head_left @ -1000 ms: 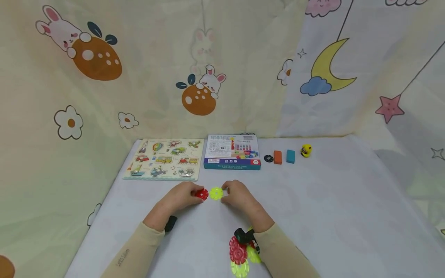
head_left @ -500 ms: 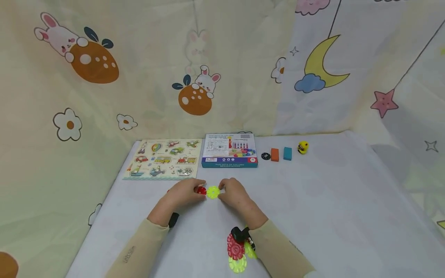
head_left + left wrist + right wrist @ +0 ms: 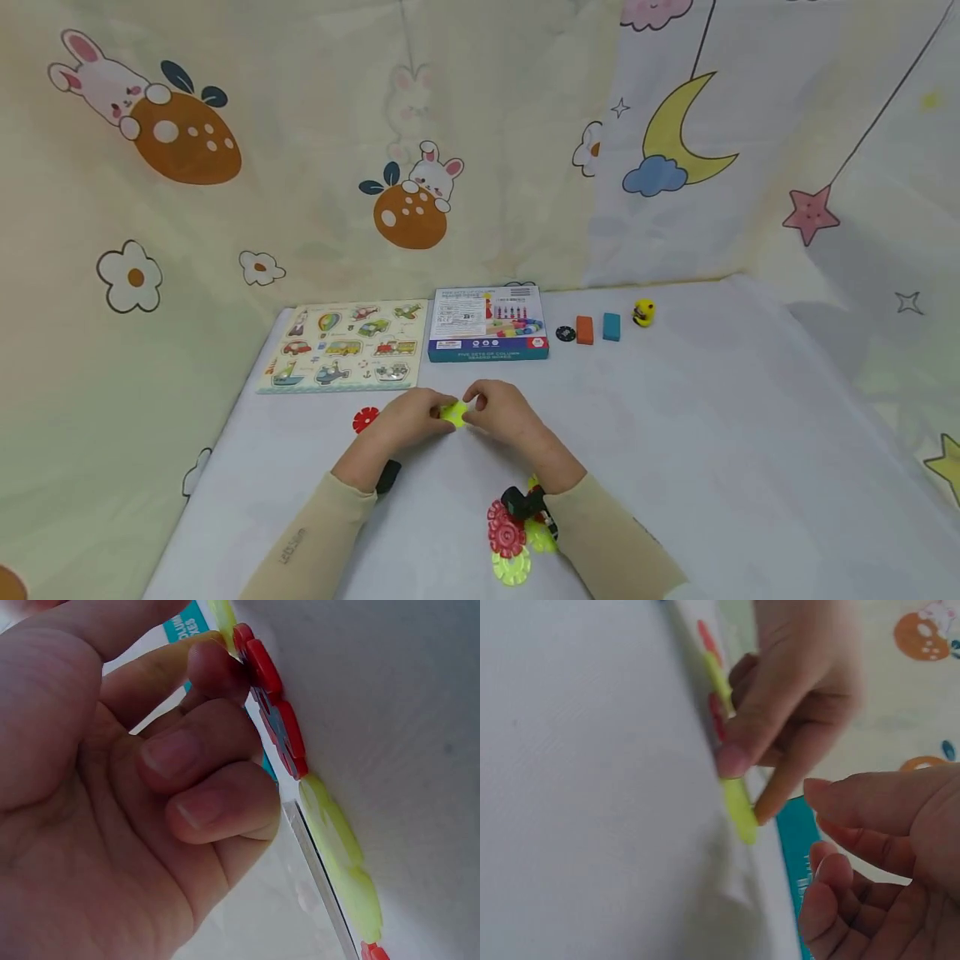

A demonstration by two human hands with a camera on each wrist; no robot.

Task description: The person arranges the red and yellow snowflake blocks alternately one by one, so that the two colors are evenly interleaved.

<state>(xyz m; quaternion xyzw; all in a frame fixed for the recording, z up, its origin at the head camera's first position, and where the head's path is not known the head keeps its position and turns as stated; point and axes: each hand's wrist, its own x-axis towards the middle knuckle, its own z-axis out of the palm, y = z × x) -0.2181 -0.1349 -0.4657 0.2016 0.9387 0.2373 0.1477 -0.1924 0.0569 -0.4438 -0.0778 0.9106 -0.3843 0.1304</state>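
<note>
My left hand (image 3: 411, 417) pinches a yellow-green notched plastic disc (image 3: 454, 413) between thumb and finger. The right wrist view shows that disc (image 3: 739, 811) at the near end of a row of alternating red and yellow-green discs. A red disc (image 3: 366, 419) at the row's other end shows to the left of my left hand, which hides the middle from above. In the left wrist view, another red disc (image 3: 279, 712) and a yellow-green disc (image 3: 341, 859) lie edge to edge. My right hand (image 3: 506, 410) is beside the pinched disc, its fingers loosely bent and holding nothing.
By my right wrist lie more discs, red (image 3: 506, 529) and yellow-green (image 3: 512, 568). Behind my hands are a vehicle puzzle board (image 3: 341, 346) and a bead-set box (image 3: 489, 325). Further right stand a black disc (image 3: 566, 333), orange block (image 3: 585, 330), blue block (image 3: 611, 327) and yellow figurine (image 3: 643, 312).
The yellow-green disc has come against the red one. My left hand has shifted right along the row and now pinches the yellow-green disc; my right hand has let go of it.
</note>
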